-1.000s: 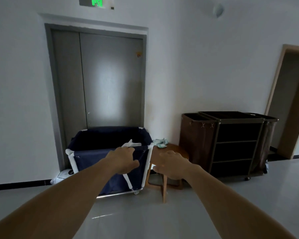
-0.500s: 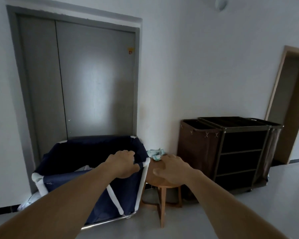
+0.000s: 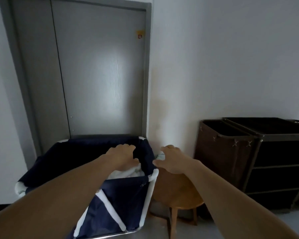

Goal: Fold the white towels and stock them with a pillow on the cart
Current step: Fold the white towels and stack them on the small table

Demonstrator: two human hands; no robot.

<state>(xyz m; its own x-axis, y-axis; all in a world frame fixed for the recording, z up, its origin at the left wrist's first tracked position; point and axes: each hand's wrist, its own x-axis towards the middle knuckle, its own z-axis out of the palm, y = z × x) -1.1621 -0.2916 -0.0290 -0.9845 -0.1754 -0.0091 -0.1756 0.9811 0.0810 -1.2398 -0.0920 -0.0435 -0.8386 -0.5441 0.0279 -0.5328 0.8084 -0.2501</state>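
A navy fabric laundry bin (image 3: 126, 195) on a white frame stands before a grey door. White towels (image 3: 128, 172) lie bunched inside it near the right front corner. My left hand (image 3: 123, 156) hovers over the bin's opening just above the towels, fingers loosely curled and holding nothing. My right hand (image 3: 173, 161) reaches out beside the bin's right rim, above a round wooden table (image 3: 178, 195), fingers relaxed and empty. The dark brown housekeeping cart (image 3: 266, 163) with open shelves stands against the wall at the right. No pillow is in view.
The grey door (image 3: 97, 75) is behind the bin. A small greenish item (image 3: 160, 156) lies at the table's far edge, mostly hidden by my right hand. A brown fabric bag (image 3: 221, 149) hangs on the cart's left side. Grey floor lies below.
The view has come closer to the bin and table. Both hands moved forward, the left now over the bin's opening above the towels, the right above the table.
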